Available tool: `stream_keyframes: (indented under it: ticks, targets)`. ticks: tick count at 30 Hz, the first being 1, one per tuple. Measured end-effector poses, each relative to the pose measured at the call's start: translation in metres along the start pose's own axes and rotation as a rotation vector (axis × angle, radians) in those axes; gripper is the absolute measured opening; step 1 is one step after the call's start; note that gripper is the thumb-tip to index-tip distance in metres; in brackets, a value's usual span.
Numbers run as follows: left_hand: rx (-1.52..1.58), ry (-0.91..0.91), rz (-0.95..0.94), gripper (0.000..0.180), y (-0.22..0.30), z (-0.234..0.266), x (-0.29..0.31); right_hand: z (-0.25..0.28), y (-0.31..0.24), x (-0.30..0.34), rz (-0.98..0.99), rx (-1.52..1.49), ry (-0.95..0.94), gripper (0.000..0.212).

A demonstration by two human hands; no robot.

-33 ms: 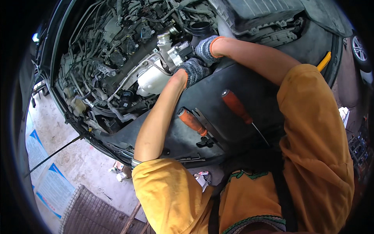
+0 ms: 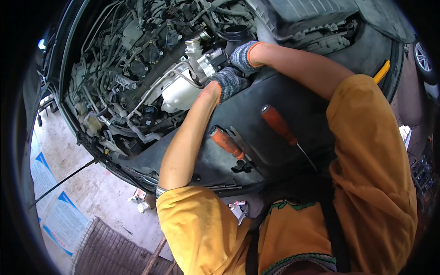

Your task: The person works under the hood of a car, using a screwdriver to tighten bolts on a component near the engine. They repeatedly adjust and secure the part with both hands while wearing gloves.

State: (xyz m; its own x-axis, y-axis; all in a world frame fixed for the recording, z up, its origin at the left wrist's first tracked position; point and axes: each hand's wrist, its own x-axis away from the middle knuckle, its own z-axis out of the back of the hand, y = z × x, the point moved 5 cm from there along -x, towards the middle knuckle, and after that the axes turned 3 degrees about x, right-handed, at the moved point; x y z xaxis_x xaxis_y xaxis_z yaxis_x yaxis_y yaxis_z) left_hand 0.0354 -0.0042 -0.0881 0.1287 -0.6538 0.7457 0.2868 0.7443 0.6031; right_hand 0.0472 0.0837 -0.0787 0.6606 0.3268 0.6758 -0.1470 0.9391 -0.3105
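Note:
Both my hands wear grey knitted gloves and reach into a car's engine bay. My left hand [image 2: 230,85] is beside a silver metal housing [image 2: 178,95], at its right end, with the fingers hidden from sight. Just above and to the right, my right hand [image 2: 243,58] bends down next to a silver valve-like part [image 2: 212,62], close to an open black pipe [image 2: 237,32]. Its fingertips are hidden too. The two gloves nearly meet, and whatever they touch below cannot be made out.
On the black front cover [image 2: 293,91] lie an orange-handled screwdriver [image 2: 278,124], a second orange-handled tool [image 2: 227,143] and a small black piece [image 2: 240,167]. A yellow handle [image 2: 382,72] rests at the right edge. A thin rod [image 2: 64,183] extends at left, above the floor.
Both hands stay in the same place, with only a very slight shift of the left glove and arm. The tools have not moved.

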Motion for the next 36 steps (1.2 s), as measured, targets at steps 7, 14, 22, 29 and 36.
stream_keyframes:
  ticks: [7, 14, 22, 29, 36]
  targets:
    - [-0.002, 0.004, 0.150, 0.025, 0.014, 0.022, 0.013, -0.005, 0.008, -0.005, 0.030, 0.005, 0.077, 0.030]
    - [-0.595, 0.284, 0.124, 0.031, 0.038, 0.065, 0.001, -0.004, 0.016, 0.004, -0.154, -0.157, 0.100, 0.033]
    - [-0.566, 0.333, 0.157, 0.037, 0.056, 0.077, 0.013, -0.009, 0.016, 0.001, -0.177, -0.201, 0.136, 0.032]
    - [-0.604, 0.425, 0.014, 0.036, 0.050, 0.082, 0.021, 0.000, 0.013, 0.005, -0.196, -0.248, 0.110, 0.032]
    - [-0.537, 0.488, -0.013, 0.035, 0.046, 0.081, 0.026, 0.007, 0.007, 0.016, -0.190, -0.247, 0.067, 0.039]
